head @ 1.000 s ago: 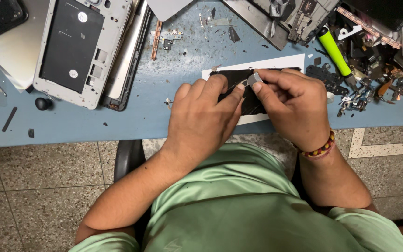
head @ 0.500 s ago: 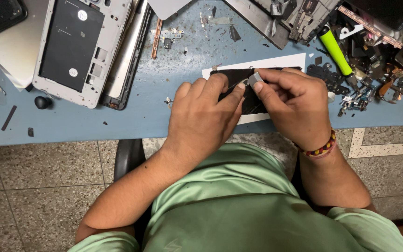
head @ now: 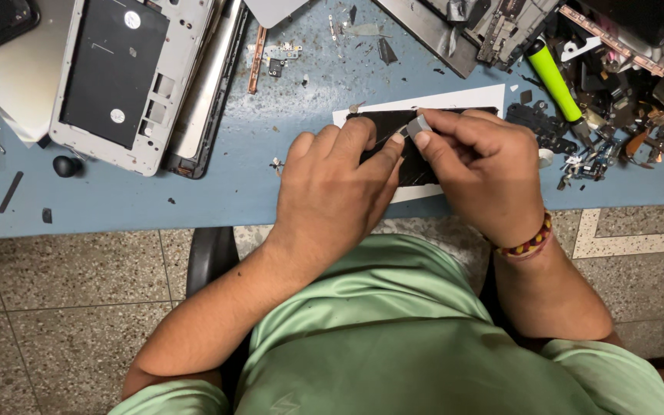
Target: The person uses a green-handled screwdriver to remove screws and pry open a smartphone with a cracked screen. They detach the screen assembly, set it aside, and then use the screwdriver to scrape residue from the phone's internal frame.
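A black flat panel lies on a white sheet on the blue worktable. My left hand rests on the panel and presses it down, fingers spread over its left part. My right hand pinches a small grey piece between thumb and forefinger, just above the panel's top edge. The fingertips of both hands almost meet there. A beaded bracelet sits on my right wrist.
A silver device back shell with a black inner plate lies at the upper left, with a thin frame beside it. A green-handled tool and a heap of small parts and screws fill the upper right. A black knob sits near the left edge.
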